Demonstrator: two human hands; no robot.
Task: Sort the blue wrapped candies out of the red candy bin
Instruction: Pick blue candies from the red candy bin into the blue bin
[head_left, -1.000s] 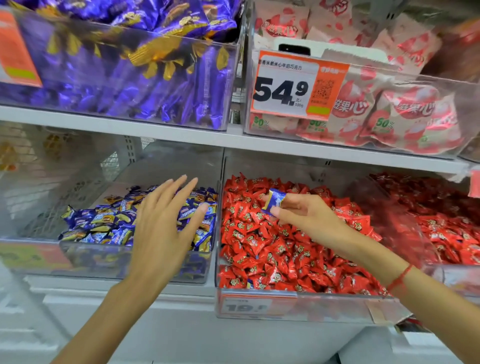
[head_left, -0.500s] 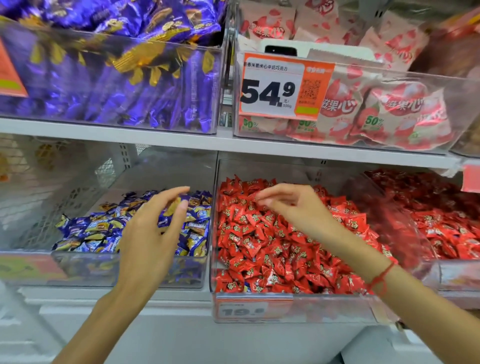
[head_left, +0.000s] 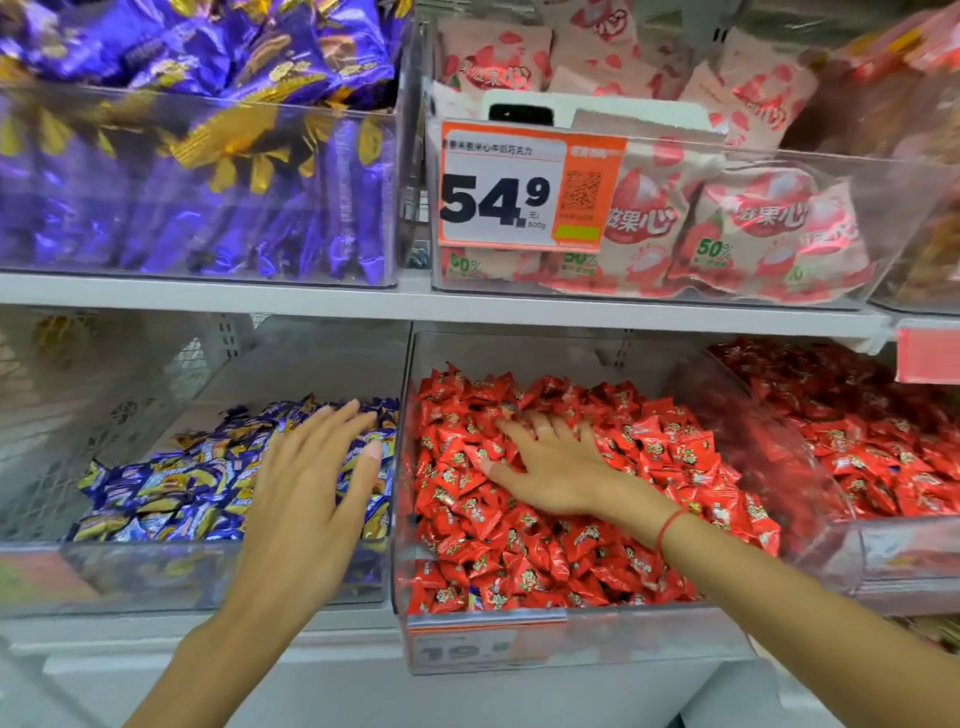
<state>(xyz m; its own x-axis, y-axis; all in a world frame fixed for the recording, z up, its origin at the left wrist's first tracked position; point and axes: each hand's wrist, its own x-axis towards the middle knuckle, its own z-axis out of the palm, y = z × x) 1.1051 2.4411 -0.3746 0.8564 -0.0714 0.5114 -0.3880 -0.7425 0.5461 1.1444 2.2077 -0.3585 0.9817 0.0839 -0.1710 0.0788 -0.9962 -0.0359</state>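
Item: red candy bin (head_left: 571, 642), clear-walled, heaped with red candies (head_left: 597, 551). Your right hand (head_left: 550, 470) lies palm-down on the heap, fingers spread and pressed among the wrappers, gripping nothing that shows; what sits under the fingertips is hidden.

Item: blue candy bin (head_left: 218, 577), just left of the red one. Your left hand (head_left: 306, 493) hovers over its blue wrapped candies (head_left: 171, 488), fingers straight and relaxed, holding nothing.

Item: stray blue wrapper (head_left: 474, 601), a small scrap of blue low against the red bin's front wall, nearer you than your right fingertips and below the wrist line. It is partly buried, so its identity is a judgement.

Step in hand: searching the red heap for blue pieces.

Next move calls for: raking the red wrappers aside with your right fingers, pinching any blue piece that surfaces, and carrying it leftward past your left fingers into the blue bin.
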